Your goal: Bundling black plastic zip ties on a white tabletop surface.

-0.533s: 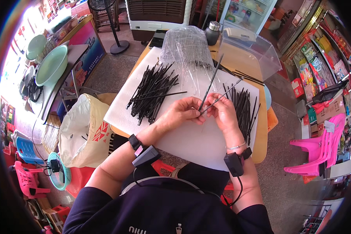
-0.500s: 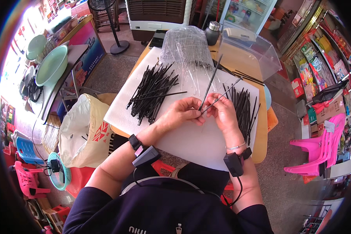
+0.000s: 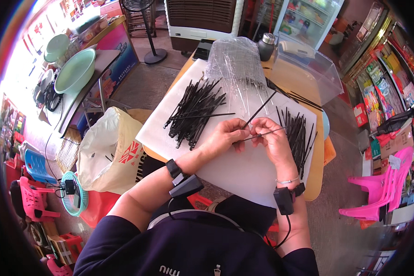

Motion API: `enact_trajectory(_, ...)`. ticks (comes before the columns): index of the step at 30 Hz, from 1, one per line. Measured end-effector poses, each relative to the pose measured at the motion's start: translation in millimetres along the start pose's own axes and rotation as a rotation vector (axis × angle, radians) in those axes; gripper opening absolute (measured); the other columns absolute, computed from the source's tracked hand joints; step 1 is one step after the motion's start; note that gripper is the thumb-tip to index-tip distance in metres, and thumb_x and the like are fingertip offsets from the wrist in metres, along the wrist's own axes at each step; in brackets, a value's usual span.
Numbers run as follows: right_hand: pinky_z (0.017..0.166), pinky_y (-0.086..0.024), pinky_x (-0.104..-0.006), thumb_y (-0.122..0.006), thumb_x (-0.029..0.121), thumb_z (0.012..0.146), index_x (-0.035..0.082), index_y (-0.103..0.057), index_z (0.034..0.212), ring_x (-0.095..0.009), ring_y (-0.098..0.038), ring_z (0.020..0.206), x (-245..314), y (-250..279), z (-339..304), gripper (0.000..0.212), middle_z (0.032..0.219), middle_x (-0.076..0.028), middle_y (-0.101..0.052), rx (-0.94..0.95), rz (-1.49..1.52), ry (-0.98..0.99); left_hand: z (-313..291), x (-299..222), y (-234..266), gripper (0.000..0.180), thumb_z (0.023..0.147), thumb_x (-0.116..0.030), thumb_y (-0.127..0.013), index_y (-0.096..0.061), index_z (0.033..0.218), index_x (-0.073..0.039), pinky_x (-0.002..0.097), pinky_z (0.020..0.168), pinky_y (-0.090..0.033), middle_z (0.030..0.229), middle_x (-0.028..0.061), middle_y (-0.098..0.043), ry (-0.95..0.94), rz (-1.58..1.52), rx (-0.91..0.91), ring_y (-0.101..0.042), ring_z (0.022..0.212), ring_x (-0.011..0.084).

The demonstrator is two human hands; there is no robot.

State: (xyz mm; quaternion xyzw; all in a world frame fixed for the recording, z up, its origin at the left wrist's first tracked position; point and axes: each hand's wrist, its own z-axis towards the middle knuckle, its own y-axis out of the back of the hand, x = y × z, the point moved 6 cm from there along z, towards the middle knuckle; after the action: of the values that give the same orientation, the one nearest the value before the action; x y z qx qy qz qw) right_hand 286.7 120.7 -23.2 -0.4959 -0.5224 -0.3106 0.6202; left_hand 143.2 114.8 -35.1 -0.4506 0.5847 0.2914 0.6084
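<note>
A straight, slender, matt-black rod (image 3: 262,108) slants up and to the right from the fingertips of the bare left hand (image 3: 230,134), whose thumb and fingers are pinched narrowly about its lower end. A second, thinner dark rod (image 3: 273,132) lies nearly level across the fingers of the bare right hand (image 3: 272,140), which is likewise closed on it, its inner end reaching toward the left thumb. Both are held above the middle of a white, slab-like board (image 3: 225,172).

The lower end of the first rod is concealed by the left fingers; whether the two rods touch there cannot be told. The curled lower fingers of both hands are partly hidden.

On the board, a dense heap of similar black rods (image 3: 195,108) lies to the left, one rod crossing its top; a looser row of black rods (image 3: 299,138) lies to the right, partly covered by the right hand. Beyond the hands, a crumpled transparent plastic bag (image 3: 234,55) spills thin silvery rods (image 3: 245,97). The board overlaps a yellow-brown tabletop (image 3: 313,186), at whose far side stand a clear rectangular plastic box (image 3: 326,85) and a grey metal bottle (image 3: 266,48). Farther off is a brown-and-white louvred appliance (image 3: 202,32).
</note>
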Motion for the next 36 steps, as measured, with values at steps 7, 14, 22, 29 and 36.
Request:
enact_trajectory(7,0.07,-0.051,-0.0276,-0.056,0.002,0.084,0.004,-0.049,0.124,-0.013,-0.058,0.079,12.1,-29.2,-9.8,0.04,0.097,-0.006,-0.056,0.128,-0.144,-0.015,-0.5,-0.3,15.7,0.011,0.091,-0.013,-0.058,-0.058,0.095,-0.003,0.0242,0.058,-0.048,0.074,0.0017,-0.059,-0.08,-0.202,-0.186,-0.059,0.063,0.01)
enact_trajectory(14,0.061,-0.054,-0.0288,-0.056,0.01,0.09,0.001,-0.057,0.1,-0.016,-0.063,0.069,-9.8,5.4,4.1,0.015,0.084,-0.007,-0.061,-0.058,0.037,-0.072,8.9,14.1,22.0,0.009,0.081,-0.005,-0.063,-0.06,0.089,-0.003,0.0212,0.064,-0.043,0.077,-0.0013,-0.058,-0.236,0.143,-0.18,-0.053,0.072,0.0045)
enact_trajectory(22,0.067,-0.054,-0.0298,-0.054,0.007,0.089,0.001,-0.057,0.1,-0.015,-0.062,0.075,3.0,-1.7,-0.8,0.013,0.089,-0.007,-0.06,-0.055,0.004,0.022,-4.3,-7.8,3.6,0.008,0.081,-0.008,-0.066,-0.06,0.082,-0.003,0.0213,0.05,-0.031,0.062,-0.0075,-0.047,-0.179,0.364,-0.168,-0.038,0.057,0.0009)
enact_trajectory(29,0.068,-0.053,-0.0296,-0.053,0.005,0.088,0.0,-0.057,0.1,-0.015,-0.062,0.076,5.0,-2.7,0.4,0.014,0.085,-0.006,-0.06,-0.009,-0.032,0.052,-1.7,-4.5,6.4,0.013,0.079,-0.012,-0.067,-0.059,0.079,-0.002,0.0263,0.049,-0.035,0.057,-0.0007,-0.046,-0.25,0.355,-0.193,-0.04,0.055,0.0057)
enact_trajectory(36,0.068,-0.052,-0.0277,-0.053,0.006,0.089,0.0,-0.059,0.1,-0.013,-0.06,0.074,8.3,-8.1,-0.1,0.014,0.08,-0.004,-0.06,-0.012,-0.076,0.098,-1.2,-3.3,5.5,0.014,0.08,-0.014,-0.066,-0.058,0.085,-0.003,0.0268,0.048,-0.035,0.056,-0.001,-0.047,-0.213,0.354,-0.178,-0.042,0.053,0.0058)
